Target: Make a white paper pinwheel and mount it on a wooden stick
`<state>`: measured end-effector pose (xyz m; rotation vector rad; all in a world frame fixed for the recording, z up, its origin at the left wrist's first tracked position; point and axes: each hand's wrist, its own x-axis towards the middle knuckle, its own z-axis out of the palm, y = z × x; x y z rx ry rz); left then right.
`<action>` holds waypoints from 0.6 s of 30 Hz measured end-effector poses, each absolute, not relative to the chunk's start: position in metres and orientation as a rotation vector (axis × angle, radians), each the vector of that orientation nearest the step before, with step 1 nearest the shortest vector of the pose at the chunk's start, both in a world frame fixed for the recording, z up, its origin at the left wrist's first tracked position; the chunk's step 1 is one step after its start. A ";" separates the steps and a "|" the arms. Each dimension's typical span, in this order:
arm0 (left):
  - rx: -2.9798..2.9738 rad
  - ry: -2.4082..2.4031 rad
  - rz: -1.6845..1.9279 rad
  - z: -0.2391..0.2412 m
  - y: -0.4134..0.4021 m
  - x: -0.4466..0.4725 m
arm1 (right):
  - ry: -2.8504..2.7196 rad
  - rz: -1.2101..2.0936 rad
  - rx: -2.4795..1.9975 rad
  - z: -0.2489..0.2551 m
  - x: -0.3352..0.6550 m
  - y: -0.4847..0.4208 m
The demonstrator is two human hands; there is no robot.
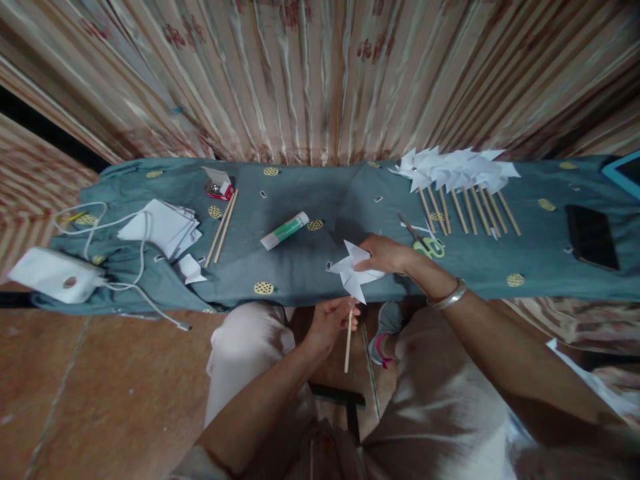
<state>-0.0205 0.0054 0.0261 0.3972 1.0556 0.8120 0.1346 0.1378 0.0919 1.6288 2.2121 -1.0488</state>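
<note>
My right hand [387,255] is closed on a white folded paper pinwheel [354,272] just over the near edge of the blue-grey cloth [320,260]. My left hand [330,323], below it and off the cloth, pinches a thin wooden stick [348,343] whose top end meets the pinwheel's lower point. A silver bangle sits on my right wrist. A glue stick [285,231] lies on the cloth to the left of my hands, and green-handled scissors [425,243] lie just right of my right hand.
A row of several finished pinwheels on sticks [463,187] lies at the back right. A stack of white paper [163,230], two loose sticks [223,227], a small red box [220,190], a white charger with cable [53,275] and a dark phone [591,237] are also there.
</note>
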 end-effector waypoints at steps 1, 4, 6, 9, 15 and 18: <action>0.402 1.052 0.808 0.027 0.006 -0.021 | 2.212 -1.045 1.621 0.093 0.134 0.139; 0.407 1.040 0.803 0.029 0.006 -0.022 | 2.219 -1.041 1.611 0.093 0.135 0.140; 0.405 1.037 0.801 0.031 0.007 -0.023 | 2.226 -1.044 1.596 0.092 0.135 0.141; 0.402 1.045 0.795 0.033 0.008 -0.024 | 2.227 -1.054 1.579 0.091 0.136 0.142; 0.393 1.051 0.796 0.031 0.007 -0.022 | 2.203 -1.079 1.568 0.086 0.136 0.146; 0.395 1.058 0.790 0.029 0.007 -0.022 | 2.190 -1.096 1.568 0.084 0.136 0.148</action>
